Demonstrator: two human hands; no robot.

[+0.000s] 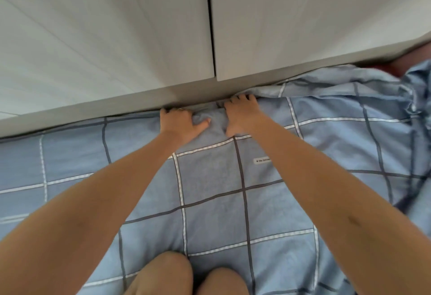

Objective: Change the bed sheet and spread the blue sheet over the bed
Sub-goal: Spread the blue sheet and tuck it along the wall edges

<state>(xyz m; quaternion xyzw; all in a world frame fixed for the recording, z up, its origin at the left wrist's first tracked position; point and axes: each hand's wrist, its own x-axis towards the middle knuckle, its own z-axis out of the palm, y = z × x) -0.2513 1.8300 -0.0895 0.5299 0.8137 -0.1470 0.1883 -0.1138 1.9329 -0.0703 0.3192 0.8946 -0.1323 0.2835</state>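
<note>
Blue sheet [210,201]: left hand [179,123] grips, right hand [240,115] presses.

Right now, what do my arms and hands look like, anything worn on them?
Both arms are bare, no sleeves in view and nothing at the wrists. The left hand carries a thin ring on one finger; the right hand wears none that shows.

Item count: one blue sheet [210,189]; two hands, left hand [179,123] and right hand [240,115]; two knees [163,273], near; two cabinet doors [105,38], far; one label [262,160].
</note>
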